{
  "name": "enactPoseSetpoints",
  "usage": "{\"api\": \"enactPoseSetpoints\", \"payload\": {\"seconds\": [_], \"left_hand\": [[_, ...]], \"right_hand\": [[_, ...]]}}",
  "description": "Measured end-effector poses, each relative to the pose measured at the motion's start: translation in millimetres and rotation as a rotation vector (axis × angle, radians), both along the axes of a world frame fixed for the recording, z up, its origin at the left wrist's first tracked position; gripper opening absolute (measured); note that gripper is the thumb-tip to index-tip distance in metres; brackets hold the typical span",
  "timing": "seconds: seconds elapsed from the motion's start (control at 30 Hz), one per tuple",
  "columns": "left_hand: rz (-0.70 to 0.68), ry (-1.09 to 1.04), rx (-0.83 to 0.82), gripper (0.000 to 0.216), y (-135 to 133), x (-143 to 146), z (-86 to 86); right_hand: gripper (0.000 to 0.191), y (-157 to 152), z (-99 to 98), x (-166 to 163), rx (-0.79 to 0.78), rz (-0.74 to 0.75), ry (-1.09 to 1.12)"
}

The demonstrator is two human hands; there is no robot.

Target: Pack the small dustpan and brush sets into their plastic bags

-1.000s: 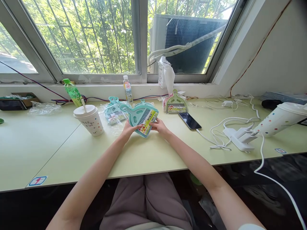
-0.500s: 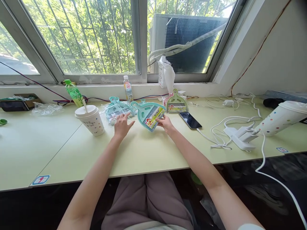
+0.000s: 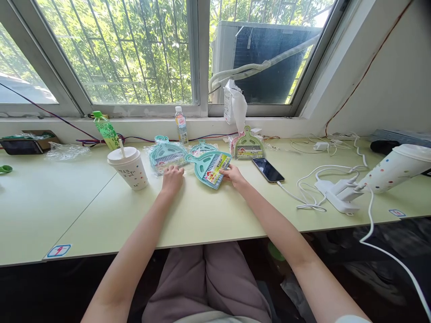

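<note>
My right hand (image 3: 233, 175) grips the lower right edge of a turquoise mini dustpan (image 3: 202, 167). A brush with a yellow label lies in the pan, whose handle points left. The pan is tilted, low over the table. My left hand (image 3: 173, 179) rests palm down with fingers curled, at the near edge of a plastic-wrapped turquoise dustpan set (image 3: 164, 154). I see nothing held in it, though its underside is hidden. Behind the gripped dustpan lies another turquoise dustpan (image 3: 203, 146), partly covered. Farther right stands an olive-green dustpan set (image 3: 248, 146).
Left of my hands stands a white cup with a straw (image 3: 129, 168), a green-capped bottle (image 3: 106, 130) behind it. A small bottle (image 3: 181, 125) stands at the back. On the right are a charging phone (image 3: 268, 169), a power strip (image 3: 338, 195) with cables, and a tilted dotted cup (image 3: 397, 168).
My left hand's spread fingers and thumb have drawn in, and it has settled on the table. The dustpan in my right hand has turned and dipped slightly, uncovering more of the one behind.
</note>
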State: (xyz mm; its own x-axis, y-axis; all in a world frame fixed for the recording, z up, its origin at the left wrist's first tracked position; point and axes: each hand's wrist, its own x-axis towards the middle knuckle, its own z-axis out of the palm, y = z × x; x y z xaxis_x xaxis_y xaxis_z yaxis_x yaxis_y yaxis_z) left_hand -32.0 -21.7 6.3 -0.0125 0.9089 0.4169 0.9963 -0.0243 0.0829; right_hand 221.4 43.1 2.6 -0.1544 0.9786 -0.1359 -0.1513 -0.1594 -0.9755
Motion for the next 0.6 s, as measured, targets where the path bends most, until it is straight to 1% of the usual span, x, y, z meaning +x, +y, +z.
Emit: {"api": "enactPoseSetpoints", "payload": {"seconds": [0.07, 0.13, 0.23, 0.3, 0.47, 0.6], "left_hand": [[0.057, -0.03, 0.038, 0.031, -0.6, 0.7, -0.1], [0.093, -0.104, 0.088, 0.028, -0.5, 1.0, -0.5], [0.093, -0.223, 0.151, 0.03, 0.7, 0.6, -1.5], [0.092, -0.253, 0.149, 0.035, 1.5, -0.7, -2.3], [0.159, -0.173, 0.099, 0.026, 1.8, -5.5, -3.0], [0.16, -0.15, 0.119, 0.026, 1.5, -6.3, -1.4]], "right_hand": [[0.026, -0.4, 0.2, -0.2, -0.007, 0.004, -0.004], [0.026, -0.8, 0.5, -0.3, -0.022, 0.003, -0.006], [0.026, -1.7, 1.1, -0.6, -0.038, 0.02, -0.013], [0.026, -2.8, 1.1, -1.1, -0.033, 0.043, -0.012], [0.025, -5.9, 0.0, -3.5, -0.014, 0.079, 0.001], [0.027, -6.9, 0.2, -4.9, -0.015, 0.09, 0.004]]}}
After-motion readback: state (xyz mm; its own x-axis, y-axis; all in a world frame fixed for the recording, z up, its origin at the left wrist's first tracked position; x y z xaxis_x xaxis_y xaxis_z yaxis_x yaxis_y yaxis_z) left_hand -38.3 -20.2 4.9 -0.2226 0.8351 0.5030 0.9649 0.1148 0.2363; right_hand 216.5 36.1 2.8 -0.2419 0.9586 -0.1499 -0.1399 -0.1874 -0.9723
